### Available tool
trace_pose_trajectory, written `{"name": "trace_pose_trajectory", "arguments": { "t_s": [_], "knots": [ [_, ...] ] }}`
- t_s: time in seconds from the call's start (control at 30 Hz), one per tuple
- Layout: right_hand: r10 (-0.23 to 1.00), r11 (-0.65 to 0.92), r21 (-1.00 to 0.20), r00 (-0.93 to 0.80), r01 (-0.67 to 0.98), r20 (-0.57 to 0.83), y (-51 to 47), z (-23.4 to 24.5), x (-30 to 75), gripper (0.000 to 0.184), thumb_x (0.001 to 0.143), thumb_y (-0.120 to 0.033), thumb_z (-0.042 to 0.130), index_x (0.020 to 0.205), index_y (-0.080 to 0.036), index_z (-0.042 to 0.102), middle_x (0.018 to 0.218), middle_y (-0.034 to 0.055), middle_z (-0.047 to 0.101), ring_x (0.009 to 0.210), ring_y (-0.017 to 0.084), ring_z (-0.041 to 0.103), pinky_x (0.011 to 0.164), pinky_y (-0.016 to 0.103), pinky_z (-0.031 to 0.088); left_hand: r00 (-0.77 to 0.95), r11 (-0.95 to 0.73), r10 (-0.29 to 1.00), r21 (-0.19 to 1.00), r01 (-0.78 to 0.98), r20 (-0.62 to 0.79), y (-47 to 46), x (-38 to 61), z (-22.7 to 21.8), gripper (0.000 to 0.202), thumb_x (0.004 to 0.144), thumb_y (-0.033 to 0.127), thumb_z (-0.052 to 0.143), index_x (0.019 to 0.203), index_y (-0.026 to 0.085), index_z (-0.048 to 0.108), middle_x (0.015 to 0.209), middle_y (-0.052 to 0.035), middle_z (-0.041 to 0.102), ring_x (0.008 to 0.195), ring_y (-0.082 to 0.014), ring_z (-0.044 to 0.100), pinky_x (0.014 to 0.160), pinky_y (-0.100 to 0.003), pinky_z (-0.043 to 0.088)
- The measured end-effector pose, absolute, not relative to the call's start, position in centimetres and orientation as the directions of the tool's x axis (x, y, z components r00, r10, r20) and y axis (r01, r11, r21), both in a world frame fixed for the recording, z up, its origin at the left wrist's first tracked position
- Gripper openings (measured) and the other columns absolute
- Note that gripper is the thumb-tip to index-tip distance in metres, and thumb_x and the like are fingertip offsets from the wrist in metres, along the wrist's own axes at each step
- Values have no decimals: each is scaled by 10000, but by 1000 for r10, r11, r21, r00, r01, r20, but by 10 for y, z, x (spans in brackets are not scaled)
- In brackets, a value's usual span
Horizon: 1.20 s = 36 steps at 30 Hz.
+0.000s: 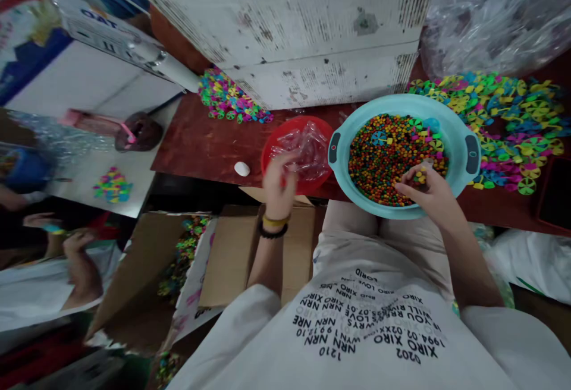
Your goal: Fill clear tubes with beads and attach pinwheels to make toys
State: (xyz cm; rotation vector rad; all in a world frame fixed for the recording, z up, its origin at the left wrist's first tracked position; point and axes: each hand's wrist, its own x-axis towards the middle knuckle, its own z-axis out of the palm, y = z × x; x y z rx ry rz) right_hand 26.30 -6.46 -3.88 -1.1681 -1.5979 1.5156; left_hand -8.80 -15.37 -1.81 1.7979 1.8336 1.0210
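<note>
I've got two hands (pixel 430 191) on my feed, one teal basin (pixel 473 152), one red bowl (pixel 272 152), one white lump (pixel 242 169), and two heaps of plastic wheels (pixel 504 131) on the table (pixel 196 140).

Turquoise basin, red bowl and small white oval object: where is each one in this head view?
Turquoise basin (pixel 450 125), head view, point on its rim.
Red bowl (pixel 272 146), head view, point on its rim.
Small white oval object (pixel 242 169), head view, point on its middle.
</note>
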Motion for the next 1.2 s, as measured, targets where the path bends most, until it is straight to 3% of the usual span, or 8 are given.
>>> {"name": "trace_pose_trajectory", "arguments": {
  "t_s": [0.13, 0.3, 0.43, 0.53, 0.63, 1.0, 1.1, 1.2],
  "knots": [
    [957, 36, -955, -285, 295, -52, -64, -52, 260, 406, 902, -598, 669, 1020, -248, 500, 932, 38, 610, 834, 226, 599, 809, 388, 502, 444, -454, 887, 409, 792, 125, -50, -8, -21, 342, 1095, 359, 513, 1339, 207, 699, 1400, -127, 715, 1342, -274, 632, 1169, -485, 476],
    [971, 95, -958, -236, 272, 30, -63, -61, 249, 412, 952, -582, 528, 1118, -260, 332, 1030, 99, 612, 940, 264, 633, 871, 422, 520, 526, -519, 846, 85, 850, -88, 36, 42, -40, 205, 1015, 208, 641, 1171, 165, 766, 1231, -140, 782, 1300, -333, 636, 1189, -562, 414],
    [964, 45, -954, -263, 297, -37, -61, -55, 245, 274, 1010, -503, 415, 1088, -253, 333, 1002, 113, 620, 902, 273, 638, 831, 421, 507, 593, -564, 805, 280, 777, -23, 44, 33, -41, 133, 984, 213, 718, 1098, 214, 786, 1216, -84, 800, 1341, -290, 644, 1256, -543, 374],
    [949, 21, -939, -303, 343, -90, -60, -48, 247, 227, 1007, -474, 419, 1046, -257, 364, 955, 87, 622, 849, 260, 627, 792, 389, 477, 663, -579, 745, 568, 585, 76, 30, 26, -29, 184, 1009, 258, 704, 1180, 224, 763, 1259, -75, 793, 1268, -234, 701, 1157, -421, 501],
    [937, 32, -935, -337, 352, -95, -61, -42, 248, 214, 990, -467, 449, 994, -267, 376, 903, 63, 631, 809, 252, 616, 761, 363, 450, 681, -543, 726, 685, 486, 92, 11, 22, -17, 215, 1037, 279, 668, 1223, 207, 750, 1233, -95, 802, 1173, -212, 745, 1061, -355, 559],
    [882, 106, -883, -453, 458, -129, -63, -37, 247, 150, 1013, -386, 511, 1006, -236, 514, 1004, 102, 730, 953, 295, 689, 791, 347, 449, 727, -592, 686, 572, 567, -11, -8, 9, 7, 123, 986, 246, 740, 1095, 197, 764, 1088, -79, 819, 1080, -214, 761, 1008, -334, 554],
    [870, 226, -706, -465, 671, -163, -51, -30, 250, 180, 1017, -276, 523, 1114, -175, 637, 1119, 173, 720, 990, 316, 687, 831, 375, 481, 694, -618, 720, 440, 651, -17, -11, 8, 14, 135, 986, 272, 740, 1098, 201, 763, 1096, -81, 810, 1098, -240, 749, 1028, -374, 539],
    [897, 337, -336, -409, 879, -171, -32, -21, 248, 301, 987, -151, 507, 1178, -79, 728, 1252, 289, 671, 1083, 409, 672, 872, 459, 500, 655, -612, 755, 384, 691, 25, -13, 2, 21, 159, 1011, 308, 707, 1117, 201, 759, 1116, -83, 802, 1105, -249, 744, 1023, -391, 539]
  ]
}}
